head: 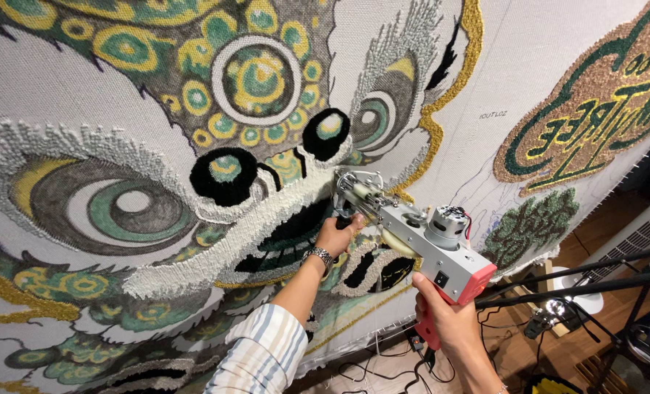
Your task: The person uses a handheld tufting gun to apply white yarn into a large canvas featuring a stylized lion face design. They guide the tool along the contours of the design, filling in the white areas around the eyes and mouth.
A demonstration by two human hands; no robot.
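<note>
Both hands clamped on tufting gun [412, 237]: left hand [336, 235] fisted round front handle, right hand [441, 317] round red grip. Best keep needle square, firm against cloth [500, 80] ahead of left hand.

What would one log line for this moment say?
left hand: grips front handle | right hand: holds tufting gun by red grip | needle end against tufted cloth

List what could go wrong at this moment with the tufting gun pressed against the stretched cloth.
The left hand grips the front handle close behind the needle of the tufting gun, so fingers might get nicked. The right hand holds the red grip from below at an angle; a tilted gun could tear the cloth or leave uneven yarn. Cables lie loose on the floor below and might snag a foot.
</note>
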